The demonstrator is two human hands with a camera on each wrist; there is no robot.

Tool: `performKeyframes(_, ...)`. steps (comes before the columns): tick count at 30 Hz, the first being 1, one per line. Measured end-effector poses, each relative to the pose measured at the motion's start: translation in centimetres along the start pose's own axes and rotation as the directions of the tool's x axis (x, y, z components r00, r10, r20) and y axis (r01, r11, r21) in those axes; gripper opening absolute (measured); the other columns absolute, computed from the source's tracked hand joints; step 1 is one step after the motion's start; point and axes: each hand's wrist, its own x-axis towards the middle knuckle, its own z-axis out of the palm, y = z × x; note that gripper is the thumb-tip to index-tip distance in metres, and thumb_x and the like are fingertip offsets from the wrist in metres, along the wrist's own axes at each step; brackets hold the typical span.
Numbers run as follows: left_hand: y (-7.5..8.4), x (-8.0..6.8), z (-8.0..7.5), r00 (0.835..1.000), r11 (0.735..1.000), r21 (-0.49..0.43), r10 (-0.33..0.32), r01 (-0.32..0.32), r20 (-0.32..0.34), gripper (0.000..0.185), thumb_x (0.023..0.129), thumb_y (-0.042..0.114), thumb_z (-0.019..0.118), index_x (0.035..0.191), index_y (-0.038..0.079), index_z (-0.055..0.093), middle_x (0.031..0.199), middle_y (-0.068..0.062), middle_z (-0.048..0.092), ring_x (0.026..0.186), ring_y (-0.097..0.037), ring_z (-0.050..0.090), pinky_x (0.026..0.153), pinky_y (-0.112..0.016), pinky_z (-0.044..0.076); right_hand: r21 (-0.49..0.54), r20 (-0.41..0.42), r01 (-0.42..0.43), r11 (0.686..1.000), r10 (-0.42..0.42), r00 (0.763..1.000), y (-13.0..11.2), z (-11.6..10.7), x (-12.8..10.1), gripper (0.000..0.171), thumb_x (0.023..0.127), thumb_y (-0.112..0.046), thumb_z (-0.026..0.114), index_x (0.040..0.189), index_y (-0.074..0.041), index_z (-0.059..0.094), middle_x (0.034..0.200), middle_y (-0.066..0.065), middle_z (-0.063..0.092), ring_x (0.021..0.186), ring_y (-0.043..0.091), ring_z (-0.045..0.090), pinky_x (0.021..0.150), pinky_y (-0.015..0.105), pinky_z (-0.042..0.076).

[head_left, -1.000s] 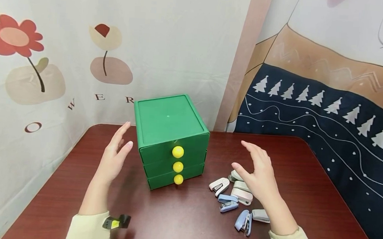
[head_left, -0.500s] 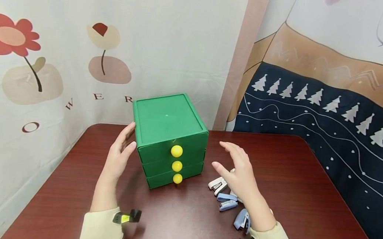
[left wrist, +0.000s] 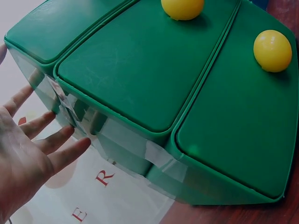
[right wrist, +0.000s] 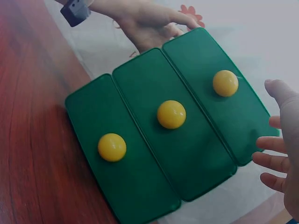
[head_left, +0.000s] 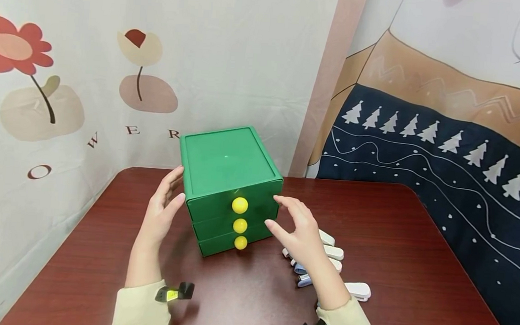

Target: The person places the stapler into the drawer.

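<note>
At table centre: left hand [head_left: 160,211] flat on drawer box [head_left: 224,160] at 9 o'clock, bracing; right hand [head_left: 298,230] spread, empty, near 3 o'clock.

A staged recording corner rather than a lived-in room: printed cloth backdrops, a flower hanging [head_left: 67,68] on the left and a tree-patterned one [head_left: 447,145] on the right, meet behind the far edge of a small dark-red wooden bench [head_left: 416,254].
</note>
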Motion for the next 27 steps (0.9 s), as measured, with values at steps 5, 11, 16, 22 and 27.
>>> performKeyframes(5, 0.2, -0.1, -0.2, 1.000, 1.000, -0.018, -0.012, 0.013, 0.020, 0.053, 0.095, -0.002, 0.048, 0.146, 0.006, 0.038, 0.146, -0.007, 0.039, 0.128, -0.020, 0.039, 0.097, -0.023, 0.034, 0.013, -0.007, 0.023, 1.000, -0.023, 1.000, 0.1, 1.1, 0.2, 0.046, 0.087, -0.025, 0.072, 0.128, -0.012, 0.058, 0.123, -0.001, 0.059, 0.107, 0.019, 0.054, 0.087, 0.041, 0.045)
performKeyframes(11, 0.2, -0.1, -0.4, 0.999, 0.999, -0.042, 0.004, -0.002, 0.033, 0.053, 0.094, -0.004, 0.049, 0.146, 0.005, 0.038, 0.145, -0.008, 0.040, 0.127, -0.021, 0.039, 0.096, -0.022, 0.035, 0.044, -0.012, 0.035, 0.998, -0.034, 0.999, 0.2, 2.5, 0.5, 0.042, 0.087, -0.023, 0.072, 0.126, -0.013, 0.060, 0.116, 0.003, 0.061, 0.101, 0.017, 0.056, 0.074, 0.030, 0.046)
performKeyframes(16, 0.3, -0.2, -0.6, 0.998, 0.999, -0.033, 0.003, -0.002, 0.056, 0.054, 0.095, -0.004, 0.049, 0.146, 0.005, 0.037, 0.144, -0.008, 0.040, 0.128, -0.021, 0.038, 0.096, -0.021, 0.035, 0.072, -0.034, 0.024, 0.997, -0.022, 0.999, 0.0, 3.4, 0.7, 0.039, 0.087, -0.020, 0.072, 0.124, -0.013, 0.060, 0.110, 0.002, 0.063, 0.095, 0.013, 0.057, 0.069, 0.032, 0.048)
performKeyframes(22, 0.5, -0.2, -0.7, 0.997, 0.999, -0.040, 0.007, -0.004, 0.072, 0.053, 0.095, -0.004, 0.049, 0.146, 0.005, 0.037, 0.145, -0.010, 0.038, 0.129, -0.022, 0.038, 0.096, -0.022, 0.036, 0.147, -0.037, 0.056, 0.988, -0.051, 0.998, -0.2, 4.3, 1.0, 0.039, 0.087, -0.015, 0.071, 0.124, -0.011, 0.059, 0.103, 0.006, 0.065, 0.086, 0.017, 0.061, 0.070, 0.039, 0.049)
performKeyframes(27, 0.7, -0.2, -0.7, 0.997, 1.000, -0.013, -0.008, 0.009, 0.073, 0.053, 0.096, -0.003, 0.048, 0.147, 0.005, 0.036, 0.146, -0.009, 0.038, 0.129, -0.020, 0.037, 0.096, -0.021, 0.035, 0.216, -0.027, 0.040, 0.976, -0.035, 0.999, -0.5, 5.1, 1.2, 0.038, 0.089, -0.013, 0.070, 0.125, -0.013, 0.059, 0.101, 0.004, 0.065, 0.079, 0.012, 0.062, 0.067, 0.034, 0.050)
